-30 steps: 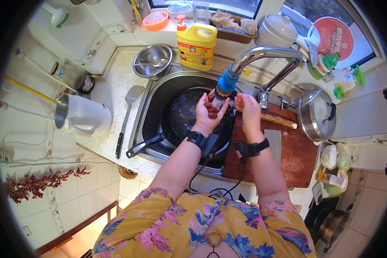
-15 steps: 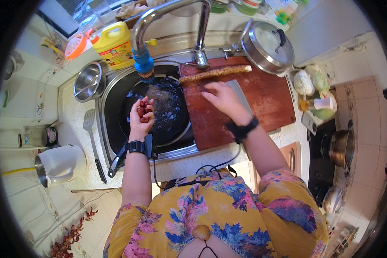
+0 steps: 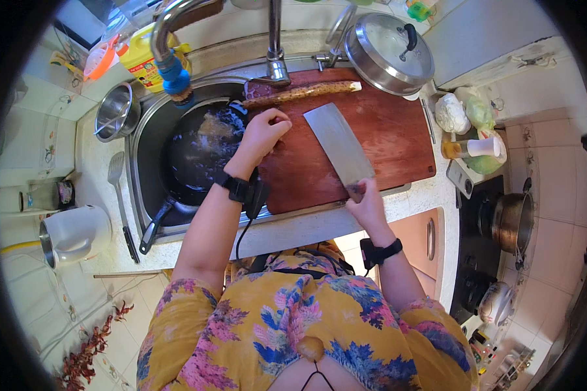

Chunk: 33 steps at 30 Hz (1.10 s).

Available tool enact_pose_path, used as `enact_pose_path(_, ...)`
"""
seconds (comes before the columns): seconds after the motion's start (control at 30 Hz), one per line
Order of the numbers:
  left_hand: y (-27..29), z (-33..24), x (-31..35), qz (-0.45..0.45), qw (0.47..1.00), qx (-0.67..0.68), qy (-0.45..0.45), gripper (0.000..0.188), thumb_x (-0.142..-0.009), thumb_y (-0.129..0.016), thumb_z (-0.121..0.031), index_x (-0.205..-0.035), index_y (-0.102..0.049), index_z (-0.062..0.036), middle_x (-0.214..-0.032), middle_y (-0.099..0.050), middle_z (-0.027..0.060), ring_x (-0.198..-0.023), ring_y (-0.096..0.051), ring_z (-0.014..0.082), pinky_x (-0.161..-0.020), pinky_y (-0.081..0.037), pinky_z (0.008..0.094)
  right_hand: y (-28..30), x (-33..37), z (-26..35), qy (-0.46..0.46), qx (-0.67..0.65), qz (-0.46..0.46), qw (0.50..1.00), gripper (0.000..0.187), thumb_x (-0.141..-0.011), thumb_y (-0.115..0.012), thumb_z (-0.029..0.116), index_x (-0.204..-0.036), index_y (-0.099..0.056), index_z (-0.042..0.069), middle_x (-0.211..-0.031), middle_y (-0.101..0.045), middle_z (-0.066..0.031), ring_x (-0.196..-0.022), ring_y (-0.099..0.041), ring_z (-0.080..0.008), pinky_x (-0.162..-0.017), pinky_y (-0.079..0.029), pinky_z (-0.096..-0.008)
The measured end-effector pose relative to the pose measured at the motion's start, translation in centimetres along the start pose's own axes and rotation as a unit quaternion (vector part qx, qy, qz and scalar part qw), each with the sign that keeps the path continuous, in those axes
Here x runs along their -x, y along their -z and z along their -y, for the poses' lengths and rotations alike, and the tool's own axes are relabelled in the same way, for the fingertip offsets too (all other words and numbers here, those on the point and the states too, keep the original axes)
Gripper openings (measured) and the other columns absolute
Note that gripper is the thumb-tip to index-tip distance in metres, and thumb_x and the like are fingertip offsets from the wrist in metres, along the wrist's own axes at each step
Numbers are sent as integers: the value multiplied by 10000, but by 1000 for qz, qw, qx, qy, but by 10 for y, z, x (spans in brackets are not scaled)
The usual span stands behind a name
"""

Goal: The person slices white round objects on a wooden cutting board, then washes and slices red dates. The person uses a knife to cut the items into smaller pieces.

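Holding the cleaver (image 3: pixel 336 143) by its handle, the right grip (image 3: pixel 368 207) is closed at the near edge of the reddish-brown cutting board (image 3: pixel 401 143). The blade slants away over the board, its square end pointing to the far left. The left grip (image 3: pixel 261 138) is narrow, fingers curled in toward the palm, above the board's left side; whether anything lies inside it, I cannot tell. Each wrist wears a black band.

Beyond the blade, a brown-skinned yam root (image 3: pixel 300 94) lies along the far part of the board, its pale cut end to the right. A lidded steel pot (image 3: pixel 390 55) stands at the far right corner.

Left of the board, a black frying pan (image 3: pixel 192 159) with rippled water sits in the sink (image 3: pixel 145 150), its handle reaching over the near left rim. Above hangs the chrome faucet's blue nozzle (image 3: pixel 174 75).

Further left on the counter (image 3: pixel 96 173) are a steel bowl (image 3: pixel 117 107) with a utensil in it, a slotted turner (image 3: pixel 117 171) and a white jug (image 3: pixel 78 236). A brownish metal pot (image 3: pixel 512 221) stands on the black stove (image 3: pixel 473 241) at the right.
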State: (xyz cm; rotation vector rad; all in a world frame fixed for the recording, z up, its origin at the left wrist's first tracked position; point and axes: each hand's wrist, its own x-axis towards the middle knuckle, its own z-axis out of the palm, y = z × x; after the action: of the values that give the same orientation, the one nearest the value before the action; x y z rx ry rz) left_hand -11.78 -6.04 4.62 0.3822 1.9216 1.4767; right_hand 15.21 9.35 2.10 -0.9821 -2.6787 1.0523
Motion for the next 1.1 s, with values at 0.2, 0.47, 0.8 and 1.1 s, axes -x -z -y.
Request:
enact_pose_path(0.2, -80, 21, -46, -169, 918, -298, -201, 189, -796, -680, -222, -933, -650, -95, -959, -607, 132, -873, -613, 343, -748, -521, 421, 81, -22, -85, 30, -44, -73, 996, 374, -709, -692, 28, -1061, -569, 47, -973, -635, -155, -904, -650, -323, -796, -525, -383)
enact_pose_path(0.47, -129, 18, -67, -144, 826, -448, -309, 351, -838, -687, -288, -1181, -664, -216, -1296, -590, 31, -1181, -543, 278, -959, -467, 433, 147, -57, -135, -65, -192, 41, 978, 353, -803, -733, 48, -1136, -618, 29, -876, -606, -19, -746, -545, -105, -701, -474, -247)
enact_pose_path(0.8, -93, 31, 32, -233, 876, -409, -110, 492, -807, -750, -190, -1269, -601, -110, -1240, -575, 144, -1173, -517, 333, -1015, -419, 401, 176, -89, -132, 77, -38, 117, 989, 352, -829, -672, 90, -1171, -631, 20, -955, -667, -156, -836, -653, -256, -755, -508, -332)
enact_pose_path(1.1, -115, 31, 28, -182, 927, -294, -143, 275, -749, -773, -104, -972, -628, -35, -964, -587, 145, -866, -609, 330, -780, -508, 406, 172, -103, -113, 153, 122, 89, 977, 187, -841, -601, 81, -1019, -601, 23, -868, -624, -201, -800, -605, -410, -697, -487, -431)
